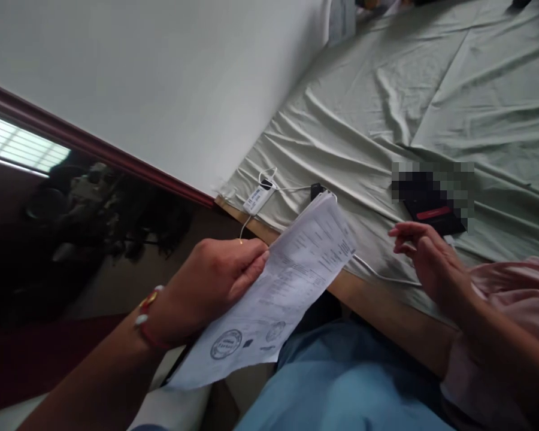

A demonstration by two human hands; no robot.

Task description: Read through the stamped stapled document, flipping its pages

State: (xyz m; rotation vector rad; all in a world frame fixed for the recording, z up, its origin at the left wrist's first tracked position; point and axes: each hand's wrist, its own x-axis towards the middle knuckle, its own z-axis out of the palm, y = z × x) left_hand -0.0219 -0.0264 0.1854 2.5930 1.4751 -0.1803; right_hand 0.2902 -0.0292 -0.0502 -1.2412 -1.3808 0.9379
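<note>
gripping printed sheet, left hand, text unreadable

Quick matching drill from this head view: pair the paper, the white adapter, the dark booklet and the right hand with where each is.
1. paper
2. white adapter
3. dark booklet
4. right hand

A. empty, above the bed edge
B. on the sheet by the wall
C. pinched in the left hand
D. flat on the green sheet, beyond the right hand

Pairs: 1-C, 2-B, 3-D, 4-A
</note>
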